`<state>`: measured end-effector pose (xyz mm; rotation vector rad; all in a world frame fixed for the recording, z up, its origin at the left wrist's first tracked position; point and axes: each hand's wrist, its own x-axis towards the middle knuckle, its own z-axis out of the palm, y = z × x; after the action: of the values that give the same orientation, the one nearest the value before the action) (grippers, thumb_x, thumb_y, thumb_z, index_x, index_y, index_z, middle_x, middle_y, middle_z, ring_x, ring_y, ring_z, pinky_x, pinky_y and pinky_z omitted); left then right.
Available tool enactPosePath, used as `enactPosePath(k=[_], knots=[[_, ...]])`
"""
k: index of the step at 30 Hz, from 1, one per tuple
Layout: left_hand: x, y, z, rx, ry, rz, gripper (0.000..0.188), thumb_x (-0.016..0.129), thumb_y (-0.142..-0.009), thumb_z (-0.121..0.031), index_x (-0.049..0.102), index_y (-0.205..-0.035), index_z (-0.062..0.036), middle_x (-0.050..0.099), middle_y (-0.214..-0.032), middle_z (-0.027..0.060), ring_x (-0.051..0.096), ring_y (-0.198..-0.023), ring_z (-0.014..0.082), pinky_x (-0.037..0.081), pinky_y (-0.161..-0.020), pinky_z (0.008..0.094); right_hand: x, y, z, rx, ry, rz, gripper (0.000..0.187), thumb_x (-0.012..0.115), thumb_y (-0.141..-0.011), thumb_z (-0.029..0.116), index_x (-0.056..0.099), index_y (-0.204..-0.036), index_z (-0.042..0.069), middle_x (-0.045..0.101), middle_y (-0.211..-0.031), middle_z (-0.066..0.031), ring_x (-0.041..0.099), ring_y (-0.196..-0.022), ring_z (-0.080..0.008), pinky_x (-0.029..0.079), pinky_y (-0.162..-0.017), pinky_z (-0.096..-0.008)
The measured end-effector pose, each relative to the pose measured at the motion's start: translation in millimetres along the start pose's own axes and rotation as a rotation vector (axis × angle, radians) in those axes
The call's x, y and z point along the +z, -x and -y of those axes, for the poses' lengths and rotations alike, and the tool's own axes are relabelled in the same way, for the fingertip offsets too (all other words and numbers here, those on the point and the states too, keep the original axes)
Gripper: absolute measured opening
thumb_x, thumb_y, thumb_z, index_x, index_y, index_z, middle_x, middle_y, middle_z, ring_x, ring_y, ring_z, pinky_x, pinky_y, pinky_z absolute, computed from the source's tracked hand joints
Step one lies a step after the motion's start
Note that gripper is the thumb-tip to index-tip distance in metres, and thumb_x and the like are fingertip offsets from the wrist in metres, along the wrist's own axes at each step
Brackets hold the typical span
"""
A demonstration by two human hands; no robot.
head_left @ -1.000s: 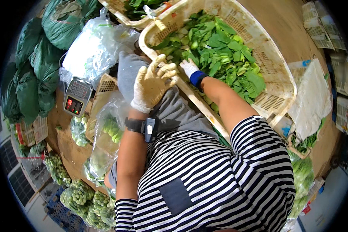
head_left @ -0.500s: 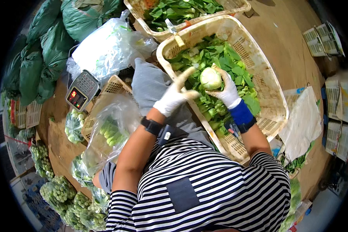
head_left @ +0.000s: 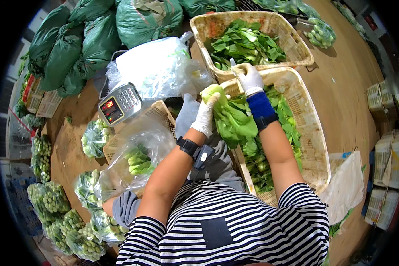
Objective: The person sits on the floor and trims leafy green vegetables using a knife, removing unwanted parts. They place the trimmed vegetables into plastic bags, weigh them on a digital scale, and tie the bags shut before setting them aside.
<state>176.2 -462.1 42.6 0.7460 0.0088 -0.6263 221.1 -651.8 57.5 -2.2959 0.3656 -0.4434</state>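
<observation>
1. Leafy green head (head_left: 235,122) is in the left hand (head_left: 206,111), held over the left rim of the nearer crate (head_left: 306,104).
2. Left hand: gloved, fingers wrapped around the head by its pale base. Right hand (head_left: 248,79): gloved, apparently closed on the handle of the knife (head_left: 232,63), at that crate's far end.
3. Orientation: base points up-left, away from the person; leaves spread down-right, toward the person. Long axis runs diagonally, tilted across the view.
4. Handling, in judgement: a firm hold with fingertips clear of the blade is advisable; edge turned away from the left hand; leaves look tender, meriting light pressure.
</observation>
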Motion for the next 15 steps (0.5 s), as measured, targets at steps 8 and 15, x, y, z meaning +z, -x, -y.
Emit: enactPosePath(k=[8, 15], knots=[[14.8, -65.5, -35.3, 0.344, -0.518, -0.105, 0.045, 0.072, -0.074, -0.011, 0.051, -0.114, -0.0074, 0.057, -0.103, 0.0003, 0.054, -0.091, 0.0093, 0.044, -0.08, 0.0238, 36.4, -46.1, -89.4, 0.185, 0.352, 0.178, 0.026, 0.052, -0.086, 0.023, 0.059, -0.097, 0.001, 0.064, -0.084, -0.0169, 0.062, -0.087, -0.0316, 0.048, -0.078, -0.0412], [17.6, -108.9, -4.7, 0.4, -0.5, -0.285, 0.057, 0.078, -0.068, -0.011, 0.044, -0.113, -0.0057, 0.058, -0.104, 0.0058, 0.058, -0.091, 0.0129, 0.048, -0.079, 0.0253, 21.6, -73.0, -121.7, 0.755, -0.377, 0.634, 0.028, 0.037, -0.094, 0.032, 0.054, -0.09, 0.011, 0.051, -0.058, -0.0002, 0.045, -0.041, -0.0108, 0.037, -0.034, -0.0238]])
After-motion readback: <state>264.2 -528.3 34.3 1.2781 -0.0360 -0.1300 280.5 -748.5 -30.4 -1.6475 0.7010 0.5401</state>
